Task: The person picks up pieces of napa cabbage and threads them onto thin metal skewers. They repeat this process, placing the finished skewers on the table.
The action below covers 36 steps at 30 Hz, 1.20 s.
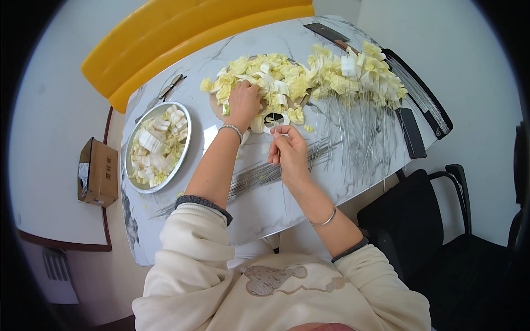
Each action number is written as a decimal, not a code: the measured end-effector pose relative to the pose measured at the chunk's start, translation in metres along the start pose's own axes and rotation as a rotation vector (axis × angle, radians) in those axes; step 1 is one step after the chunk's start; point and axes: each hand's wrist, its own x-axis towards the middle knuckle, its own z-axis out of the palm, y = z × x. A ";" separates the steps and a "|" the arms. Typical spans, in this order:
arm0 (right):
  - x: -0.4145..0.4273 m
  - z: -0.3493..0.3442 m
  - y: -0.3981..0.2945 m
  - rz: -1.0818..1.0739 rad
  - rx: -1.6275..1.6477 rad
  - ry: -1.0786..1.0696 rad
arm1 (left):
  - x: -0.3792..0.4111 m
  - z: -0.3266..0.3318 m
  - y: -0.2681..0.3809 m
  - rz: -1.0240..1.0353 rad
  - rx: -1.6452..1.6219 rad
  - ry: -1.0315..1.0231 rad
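My left hand [245, 103] is in the pile of cut napa cabbage leaves [285, 68] on a round board [216, 108]; its fingertips are partly hidden, so what they touch cannot be told. Between thumb and fingers, my right hand [290, 151] holds a thin metal skewer [283, 192] that points up toward the leaves. Below both hands lies a bundle of metal skewers [256, 178]. To the right, many skewers bear cabbage pieces [337, 80] at their far ends, their bare shafts pointing toward me.
An oval metal bowl [189, 136] of cabbage pieces stands at left, near eyeglasses [172, 86]. A cleaver [327, 32] lies at the back right. A black tray of skewers [445, 122] and a dark flat object [413, 136] sit at the right edge, beside a black chair [401, 215].
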 end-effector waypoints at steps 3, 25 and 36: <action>-0.001 0.001 0.000 0.008 0.012 -0.013 | 0.003 0.003 -0.005 0.035 -0.061 0.045; -0.061 0.014 -0.003 0.056 -0.368 -0.414 | -0.130 -0.105 -0.019 -0.760 -1.626 0.190; -0.092 0.019 0.008 0.065 -0.439 -0.400 | -0.156 -0.116 -0.019 -0.779 -1.719 0.242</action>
